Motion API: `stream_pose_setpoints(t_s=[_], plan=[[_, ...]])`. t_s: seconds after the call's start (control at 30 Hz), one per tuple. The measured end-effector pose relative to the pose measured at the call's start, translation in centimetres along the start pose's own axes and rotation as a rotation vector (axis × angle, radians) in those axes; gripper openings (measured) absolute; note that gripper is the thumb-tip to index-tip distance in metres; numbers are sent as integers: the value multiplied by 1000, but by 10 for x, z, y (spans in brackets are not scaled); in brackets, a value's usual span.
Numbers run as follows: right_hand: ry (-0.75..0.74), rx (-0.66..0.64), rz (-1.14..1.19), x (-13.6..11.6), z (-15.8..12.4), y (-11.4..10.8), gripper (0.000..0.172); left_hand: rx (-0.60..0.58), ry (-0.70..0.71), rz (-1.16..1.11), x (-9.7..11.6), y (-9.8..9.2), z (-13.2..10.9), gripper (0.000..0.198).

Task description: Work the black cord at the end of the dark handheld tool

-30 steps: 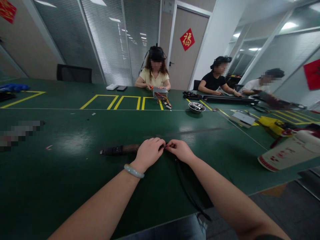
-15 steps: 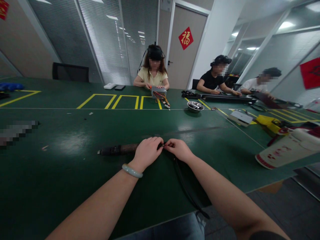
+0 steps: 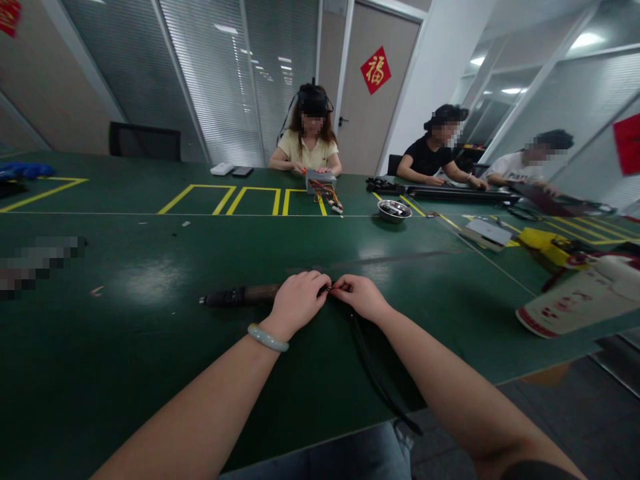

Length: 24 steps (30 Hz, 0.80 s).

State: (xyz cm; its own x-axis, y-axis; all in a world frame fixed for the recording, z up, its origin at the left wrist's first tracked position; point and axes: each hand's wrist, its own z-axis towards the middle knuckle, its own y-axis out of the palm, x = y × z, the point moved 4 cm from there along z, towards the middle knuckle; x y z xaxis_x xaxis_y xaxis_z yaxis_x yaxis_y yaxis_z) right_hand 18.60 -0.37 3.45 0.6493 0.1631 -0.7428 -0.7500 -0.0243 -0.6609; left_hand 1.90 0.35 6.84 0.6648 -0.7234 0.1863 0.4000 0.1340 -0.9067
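Observation:
A dark, cylindrical electric screwdriver (image 3: 240,296) lies on the green table, its metal tip pointing left. My left hand (image 3: 301,298) is closed over its right end and hides that part. Just to the right, my right hand (image 3: 363,297) pinches at the end of the tool, fingertips almost touching the left thumb. What sits in that pinch is too small to name, though a tiny shiny bit shows there. From below my right hand, a black cord (image 3: 369,373) runs down past the table's front edge.
Across the table a person in yellow handles a grey box with coloured wires (image 3: 323,183). A metal bowl (image 3: 395,211), a white box (image 3: 485,233), a yellow item (image 3: 545,245) and a white cup (image 3: 575,297) stand to the right. Two more people work at far right.
The view has shifted slightly, so everything sits a little further right. Both hands keep their places at the tool's end, with hardly any movement of the fingers.

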Motion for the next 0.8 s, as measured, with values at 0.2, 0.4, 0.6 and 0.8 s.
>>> stream_pose_setpoints(t_s=[0.2,0.4,0.6,0.8], plan=[[12,-9,12,-1,-1,0,16,-11,-46,-3,0,-1,-1,14],[21,2,-6,0,-1,0,16,-22,-32,-26,2,-3,-1,13],[21,9,-23,0,-1,-1,16,-13,-21,-24,1,-1,0,12],[25,15,-10,0,0,0,17,-21,-40,-21,0,0,1,12]])
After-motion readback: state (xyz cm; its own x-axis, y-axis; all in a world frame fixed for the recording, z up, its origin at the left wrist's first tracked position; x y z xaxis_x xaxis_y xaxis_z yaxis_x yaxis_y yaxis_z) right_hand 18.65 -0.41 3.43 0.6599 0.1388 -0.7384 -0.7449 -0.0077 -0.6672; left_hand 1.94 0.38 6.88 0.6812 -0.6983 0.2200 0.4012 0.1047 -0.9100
